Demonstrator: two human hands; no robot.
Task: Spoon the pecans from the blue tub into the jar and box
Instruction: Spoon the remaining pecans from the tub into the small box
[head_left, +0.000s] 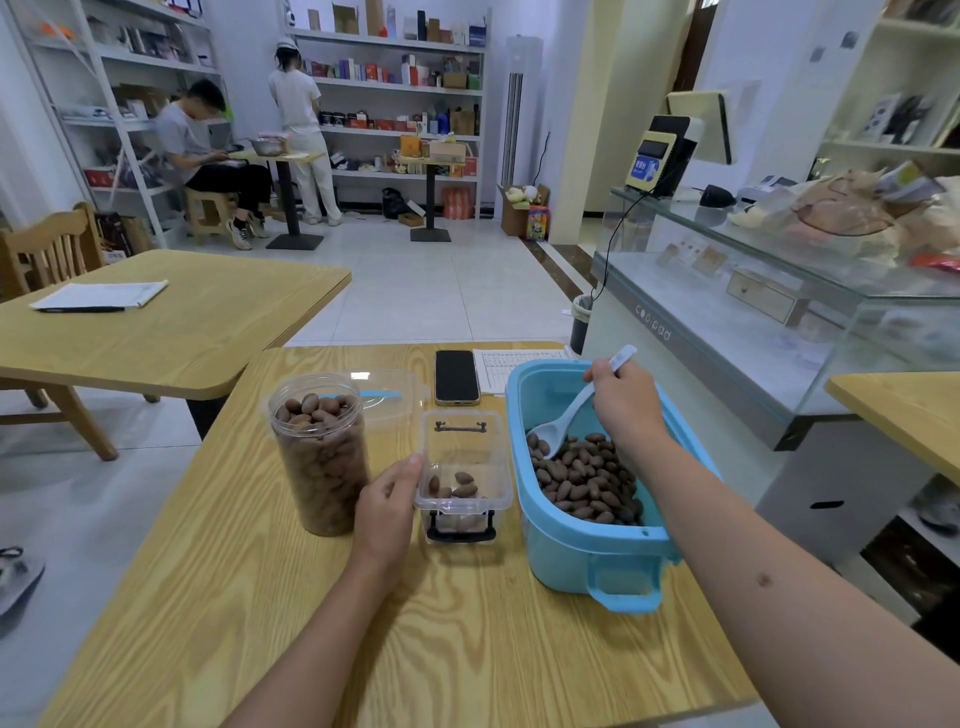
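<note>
Here, in the head view, a person sits at a wooden tabletop (467, 623) with light grain. The right hand (626, 402) has its grip closed round the handle of a pale blue plastic spoon (571, 413). The spoon's bowl dips into the brown pecans (587, 483) that lie in the light blue plastic tub (582, 551) on the right. The spoon bowl looks empty for now.

The left hand (389, 499) rests against the side of a small clear plastic box (465, 462) with black clips. Its thumb touches the box rim and its fingers curl loosely beside the wall, so it seems to steady the box more than hold it tight. The box stands between the tub and a tall clear plastic jar (319, 452).

The jar looks almost full of pecans, so that part seems nearly done. The box has only a few nuts at the bottom, and the tub still holds many. So the box is what is left to fill.

A black phone (456, 376) lies flat behind the box. The glass counter (727, 291) on the right shows pale letters, maybe "coolpad".
</note>
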